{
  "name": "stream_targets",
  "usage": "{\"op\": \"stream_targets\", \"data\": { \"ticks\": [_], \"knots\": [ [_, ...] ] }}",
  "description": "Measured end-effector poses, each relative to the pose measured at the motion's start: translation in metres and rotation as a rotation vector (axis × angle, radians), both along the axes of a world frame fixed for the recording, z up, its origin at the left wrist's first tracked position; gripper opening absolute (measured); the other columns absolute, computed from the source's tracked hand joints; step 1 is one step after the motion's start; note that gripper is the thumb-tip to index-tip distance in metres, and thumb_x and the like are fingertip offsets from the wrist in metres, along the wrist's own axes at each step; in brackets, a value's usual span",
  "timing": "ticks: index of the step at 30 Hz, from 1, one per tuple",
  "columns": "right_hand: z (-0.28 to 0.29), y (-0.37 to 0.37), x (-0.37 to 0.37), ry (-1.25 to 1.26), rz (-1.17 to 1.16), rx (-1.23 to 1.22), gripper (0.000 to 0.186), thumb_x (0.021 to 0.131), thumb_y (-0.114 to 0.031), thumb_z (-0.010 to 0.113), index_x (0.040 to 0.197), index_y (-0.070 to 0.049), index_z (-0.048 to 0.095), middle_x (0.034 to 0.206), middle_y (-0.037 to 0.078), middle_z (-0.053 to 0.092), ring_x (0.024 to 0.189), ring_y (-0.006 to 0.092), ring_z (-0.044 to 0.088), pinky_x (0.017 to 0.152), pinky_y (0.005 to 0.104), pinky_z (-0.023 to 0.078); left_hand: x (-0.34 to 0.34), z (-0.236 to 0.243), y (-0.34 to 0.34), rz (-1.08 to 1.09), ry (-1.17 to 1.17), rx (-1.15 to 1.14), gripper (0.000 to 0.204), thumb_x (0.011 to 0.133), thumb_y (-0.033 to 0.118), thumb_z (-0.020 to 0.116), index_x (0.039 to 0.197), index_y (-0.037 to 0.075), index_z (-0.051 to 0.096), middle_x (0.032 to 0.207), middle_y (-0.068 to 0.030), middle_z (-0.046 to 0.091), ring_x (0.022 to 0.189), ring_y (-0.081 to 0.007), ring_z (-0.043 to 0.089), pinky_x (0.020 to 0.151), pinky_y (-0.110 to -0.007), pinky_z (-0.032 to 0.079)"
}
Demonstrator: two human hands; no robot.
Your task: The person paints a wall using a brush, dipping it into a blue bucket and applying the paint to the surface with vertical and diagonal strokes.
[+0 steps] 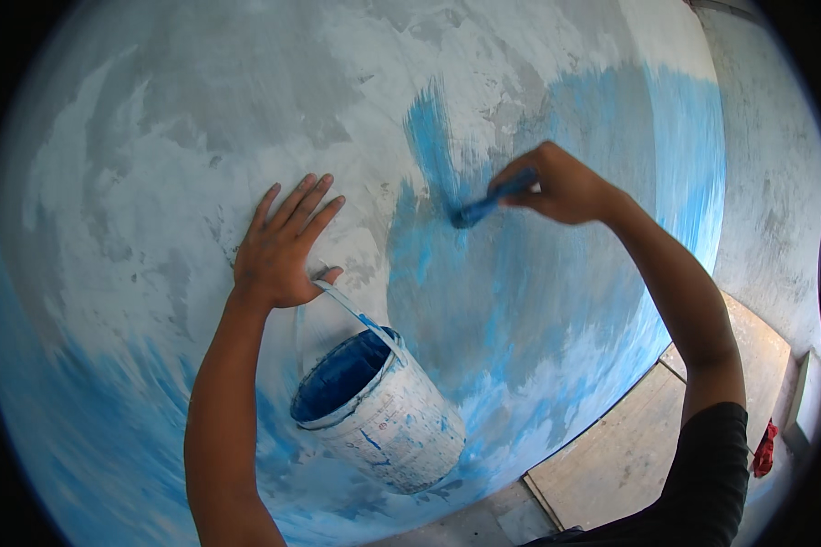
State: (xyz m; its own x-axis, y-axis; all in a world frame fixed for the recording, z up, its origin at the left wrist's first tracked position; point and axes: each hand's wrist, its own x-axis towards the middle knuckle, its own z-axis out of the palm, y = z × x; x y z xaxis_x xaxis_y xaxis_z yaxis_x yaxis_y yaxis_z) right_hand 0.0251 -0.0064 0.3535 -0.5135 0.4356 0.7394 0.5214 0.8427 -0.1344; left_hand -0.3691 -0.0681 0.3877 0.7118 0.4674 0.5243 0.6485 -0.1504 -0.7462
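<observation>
My left hand (287, 242) lies flat against the wall with its fingers spread. A white strap handle (363, 317) hooks at its thumb, and the paint bucket (397, 424) hangs from it. The bucket is white, splashed with blue, tilted, and coated blue inside; how much paint is in it cannot be made out. With closed fingers my right hand (556, 187) grips a blue-smeared paintbrush (488, 202). The brush's bristles press on the wall (182, 182), at the lower end of a bright blue stroke (431, 137).
Streaky blue paint covers the wall's right side and lower part; elsewhere it is patchy grey and white. A bare grey wall (766, 164) adjoins at the right. Below lie flat pale boards (611, 456). Something red and crumpled (764, 448) sits at the far lower right.
</observation>
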Motion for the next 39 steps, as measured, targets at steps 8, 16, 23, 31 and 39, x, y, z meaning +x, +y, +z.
{"op": "stream_targets", "data": {
  "ticks": [8,16,23,31,39],
  "knots": [
    [0.064,0.055,0.006,0.558,0.007,0.380,0.022,0.097,-0.014,0.069,0.116,-0.006,0.075,0.107,0.013,0.076,0.096,0.0236,0.074,0.088,0.0339,0.059,0.002,-0.002,0.009,0.005,0.017,0.019,0.086,0.075,0.049,0.074,0.150,0.018,0.047,0.163,-0.0064,0.035,0.152,-0.0250,0.028,0.125,-0.052,0.018],
    [-0.018,0.030,0.017,-0.024,0.088,0.179,0.023,0.092,-0.004,0.069,0.115,-0.006,0.075,0.113,0.013,0.075,0.098,0.0247,0.074,0.087,0.0386,0.061,-0.004,-0.004,0.011,0.038,0.044,0.016,0.086,0.076,0.052,0.069,0.151,0.017,0.046,0.163,-0.0062,0.035,0.153,-0.0250,0.027,0.125,-0.052,0.017],
    [0.059,0.070,0.045,0.241,0.066,0.316,0.023,0.096,-0.010,0.067,0.118,-0.008,0.074,0.110,0.010,0.076,0.096,0.0225,0.073,0.092,0.0371,0.058,-0.001,-0.001,0.010,0.089,0.058,0.014,0.090,0.075,0.049,0.070,0.153,0.017,0.042,0.165,-0.0071,0.030,0.154,-0.0251,0.024,0.125,-0.053,0.016],
    [0.017,0.076,0.034,0.226,0.049,0.387,0.025,0.095,-0.005,0.068,0.119,-0.010,0.074,0.108,0.010,0.076,0.098,0.0234,0.073,0.092,0.0376,0.057,-0.009,-0.002,0.013,0.031,0.081,0.020,0.086,0.078,0.050,0.068,0.152,0.016,0.044,0.165,-0.0079,0.032,0.153,-0.0258,0.026,0.124,-0.054,0.018],
    [0.060,0.079,0.059,0.126,-0.020,0.092,0.026,0.092,-0.008,0.072,0.118,-0.007,0.074,0.113,0.010,0.075,0.098,0.0248,0.072,0.096,0.0401,0.057,-0.002,-0.002,0.014,0.080,0.056,-0.003,0.084,0.076,0.049,0.068,0.150,0.015,0.047,0.163,-0.0084,0.034,0.153,-0.0267,0.027,0.124,-0.054,0.019]
  ]
}}
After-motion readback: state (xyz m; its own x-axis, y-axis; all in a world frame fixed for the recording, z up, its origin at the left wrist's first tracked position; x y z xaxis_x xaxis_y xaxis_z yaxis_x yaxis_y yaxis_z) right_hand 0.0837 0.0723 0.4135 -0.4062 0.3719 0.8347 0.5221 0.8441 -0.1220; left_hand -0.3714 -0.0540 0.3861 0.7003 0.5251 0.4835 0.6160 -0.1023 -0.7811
